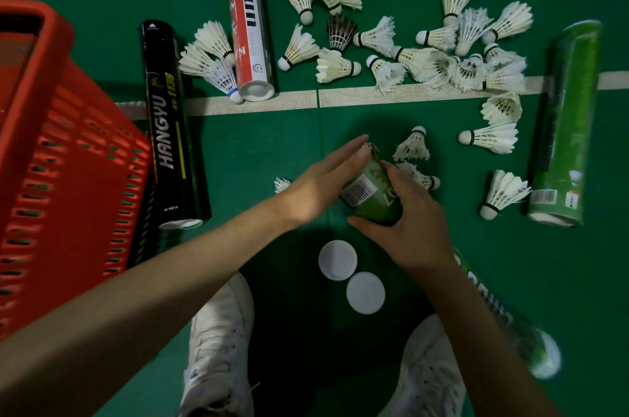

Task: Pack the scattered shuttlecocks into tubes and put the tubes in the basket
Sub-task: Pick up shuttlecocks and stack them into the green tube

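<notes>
My right hand [408, 219] grips a green tube [371, 195] that stands tilted on the green floor at the centre. Feathers of a shuttlecock [371, 147] stick out of its top. The straight fingers of my left hand [326, 178] press on those feathers. Several white shuttlecocks [425, 52] lie scattered across the floor beyond, and two more [413, 147] sit just right of the tube. A red basket [61, 157] stands at the left.
A black tube [170, 130] and a red-and-white tube [250, 18] lie left of centre, a green tube [565, 130] at the right, another [510, 321] under my right forearm. Two white caps [350, 277] lie between my white shoes [221, 345].
</notes>
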Tool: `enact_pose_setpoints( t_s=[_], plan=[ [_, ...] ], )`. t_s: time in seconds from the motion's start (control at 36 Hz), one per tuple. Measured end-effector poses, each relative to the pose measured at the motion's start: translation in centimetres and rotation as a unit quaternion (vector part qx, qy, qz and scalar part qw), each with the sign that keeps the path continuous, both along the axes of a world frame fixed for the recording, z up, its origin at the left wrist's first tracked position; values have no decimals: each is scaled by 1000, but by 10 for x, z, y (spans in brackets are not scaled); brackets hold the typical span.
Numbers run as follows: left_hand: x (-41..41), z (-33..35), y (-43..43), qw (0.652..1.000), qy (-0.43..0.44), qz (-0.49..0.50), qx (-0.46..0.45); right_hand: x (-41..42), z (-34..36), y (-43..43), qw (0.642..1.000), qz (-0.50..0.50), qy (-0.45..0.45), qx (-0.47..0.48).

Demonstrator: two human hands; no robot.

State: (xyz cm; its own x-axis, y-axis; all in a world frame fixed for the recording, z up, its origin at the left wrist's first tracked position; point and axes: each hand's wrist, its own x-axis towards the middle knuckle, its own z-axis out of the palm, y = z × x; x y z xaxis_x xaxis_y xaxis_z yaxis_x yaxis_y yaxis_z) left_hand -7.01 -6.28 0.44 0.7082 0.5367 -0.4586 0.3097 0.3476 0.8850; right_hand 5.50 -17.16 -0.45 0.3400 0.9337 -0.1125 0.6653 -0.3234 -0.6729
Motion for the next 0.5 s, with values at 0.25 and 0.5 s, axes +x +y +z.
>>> enact_pose_setpoints(
  t_s=[0.25,0.5],
  plan=[
    [10,17,8,998,6,0,-64,9,-3,5,999,-15,37,2],
    [15,-1,11,990,102,56,78,6,-6,19,999,24,43,-19]
  ],
)
